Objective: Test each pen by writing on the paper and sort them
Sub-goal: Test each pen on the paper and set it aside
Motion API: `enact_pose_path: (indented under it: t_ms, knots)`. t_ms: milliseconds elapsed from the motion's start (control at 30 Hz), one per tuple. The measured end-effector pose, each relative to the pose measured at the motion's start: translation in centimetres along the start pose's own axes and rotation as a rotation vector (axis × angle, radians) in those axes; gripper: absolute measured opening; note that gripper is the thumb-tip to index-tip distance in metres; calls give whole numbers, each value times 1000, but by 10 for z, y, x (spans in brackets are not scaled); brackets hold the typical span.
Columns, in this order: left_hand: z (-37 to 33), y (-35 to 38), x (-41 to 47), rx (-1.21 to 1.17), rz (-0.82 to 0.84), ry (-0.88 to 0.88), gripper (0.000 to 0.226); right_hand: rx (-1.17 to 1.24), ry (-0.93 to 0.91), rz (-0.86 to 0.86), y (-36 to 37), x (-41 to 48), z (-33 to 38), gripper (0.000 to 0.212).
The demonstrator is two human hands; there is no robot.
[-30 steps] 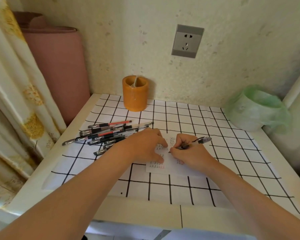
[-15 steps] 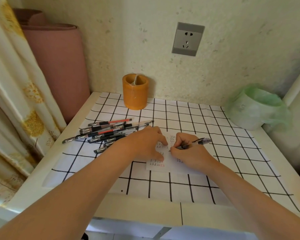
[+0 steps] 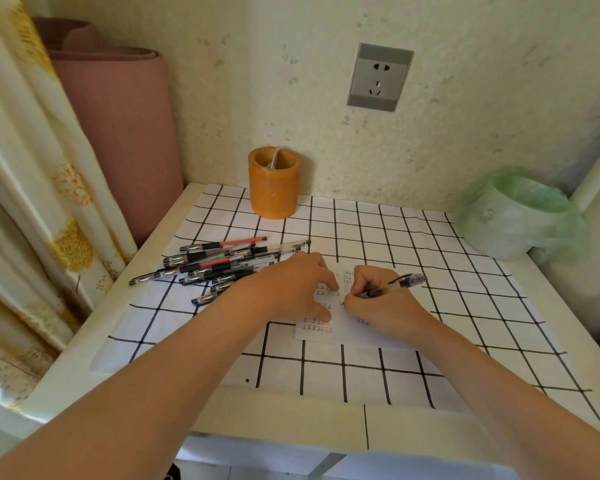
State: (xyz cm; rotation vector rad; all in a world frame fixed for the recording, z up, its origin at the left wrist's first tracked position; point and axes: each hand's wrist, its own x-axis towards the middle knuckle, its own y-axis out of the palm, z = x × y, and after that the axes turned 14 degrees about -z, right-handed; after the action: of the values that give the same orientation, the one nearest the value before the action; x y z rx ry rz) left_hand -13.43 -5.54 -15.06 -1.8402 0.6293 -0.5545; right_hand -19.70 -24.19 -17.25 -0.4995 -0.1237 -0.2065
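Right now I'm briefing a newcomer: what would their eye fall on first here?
The two hands at the middle of the table: the right hand grips a pen, tip on a small marked paper, while the left hand presses that paper flat. Left of them lies a pile of pens, with an orange holder behind it.

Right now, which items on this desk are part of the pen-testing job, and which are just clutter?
Job: pen in right hand; paper pressed by left hand; pile of pens; probably orange divided pot and bag-lined bin for sorting.
Lying about: wall socket; pink roll; curtain.
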Motion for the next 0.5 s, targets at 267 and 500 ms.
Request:
enact_pose_path:
  t_ms: [267,500]
  knots:
    - [1,0,-1,-9,-10,6,57,-15,-21,48,-2,-1,0,21]
    - [0,0,0,-11,-11,-1,56,-26,-24,51,-2,-1,-1,19]
